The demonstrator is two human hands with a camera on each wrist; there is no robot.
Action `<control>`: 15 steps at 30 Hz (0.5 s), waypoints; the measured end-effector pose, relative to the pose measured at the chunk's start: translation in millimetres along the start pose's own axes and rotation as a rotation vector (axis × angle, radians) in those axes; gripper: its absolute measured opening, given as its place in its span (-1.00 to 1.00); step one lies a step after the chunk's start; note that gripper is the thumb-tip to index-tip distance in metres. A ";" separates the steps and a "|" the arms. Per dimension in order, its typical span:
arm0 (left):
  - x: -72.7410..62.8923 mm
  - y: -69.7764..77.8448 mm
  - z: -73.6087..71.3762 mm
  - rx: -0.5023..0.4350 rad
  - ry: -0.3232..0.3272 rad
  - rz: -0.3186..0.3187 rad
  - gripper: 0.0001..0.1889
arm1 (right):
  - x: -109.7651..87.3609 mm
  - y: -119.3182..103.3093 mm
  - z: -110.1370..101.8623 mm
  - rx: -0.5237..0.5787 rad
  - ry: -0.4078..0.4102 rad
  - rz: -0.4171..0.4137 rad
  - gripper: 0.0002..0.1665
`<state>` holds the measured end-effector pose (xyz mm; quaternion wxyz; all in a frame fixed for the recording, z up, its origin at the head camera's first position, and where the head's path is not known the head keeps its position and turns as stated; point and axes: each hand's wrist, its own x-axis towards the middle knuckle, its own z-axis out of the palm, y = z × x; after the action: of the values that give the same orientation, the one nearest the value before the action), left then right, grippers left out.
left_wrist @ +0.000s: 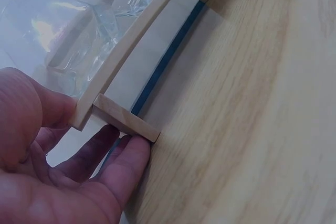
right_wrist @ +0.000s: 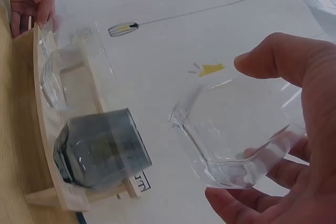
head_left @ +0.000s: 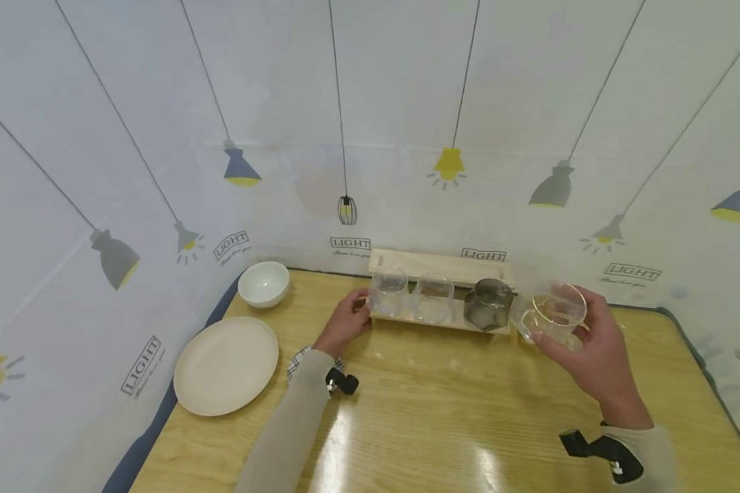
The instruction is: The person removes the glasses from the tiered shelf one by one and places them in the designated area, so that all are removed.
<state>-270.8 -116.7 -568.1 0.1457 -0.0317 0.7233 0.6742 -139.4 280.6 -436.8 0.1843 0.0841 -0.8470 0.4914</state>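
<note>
My left hand (head_left: 348,318) grips the left end of a low wooden rack (head_left: 439,266). In the left wrist view its thumb lies at the shelf board (left_wrist: 131,51) and its fingers are against the short foot (left_wrist: 128,118). On the rack stand a clear glass (head_left: 388,301), a second clear glass (head_left: 434,305) and a smoky grey glass (head_left: 488,311). Off the rack's right end, my right hand (head_left: 601,349) holds a clear glass (right_wrist: 226,169) with a gold-looking rim, thumb on one side and fingers on the other. The held glass is tilted in the right wrist view.
A white bowl (head_left: 264,285) stands at the table's back left corner, with a round beige plate (head_left: 226,366) in front of it. Behind the rack rises a wall covering (head_left: 401,198) printed with lamps. The wooden table (head_left: 432,411) extends in front of the rack.
</note>
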 end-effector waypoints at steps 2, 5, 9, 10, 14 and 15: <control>-0.8 1.9 1.3 -0.003 -0.001 0.008 -0.57 | -6.4 5.8 -8.4 -0.014 0.007 0.005 0.05; -1.2 3.5 2.1 -0.006 -0.001 0.014 -0.57 | -15.4 15.6 -20.5 -0.031 0.025 0.017 0.04; -0.8 3.4 2.6 -0.001 0.005 0.005 -0.57 | -25.5 32.1 -36.0 -0.046 0.071 0.058 0.00; -0.6 2.9 2.6 0.002 0.008 0.002 -0.57 | -27.8 37.2 -39.9 -0.050 0.082 0.067 0.00; 0.3 0.9 2.2 0.012 0.010 -0.001 -0.57 | -37.4 55.0 -54.5 -0.068 0.130 0.112 0.03; 0.6 0.4 1.8 0.011 0.009 -0.001 -0.57 | -39.4 58.5 -58.0 -0.065 0.141 0.124 0.03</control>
<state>-271.2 -114.8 -568.0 0.1430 -0.0344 0.7275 0.6701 -108.8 358.6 -473.2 0.2150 -0.0093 -0.8510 0.4790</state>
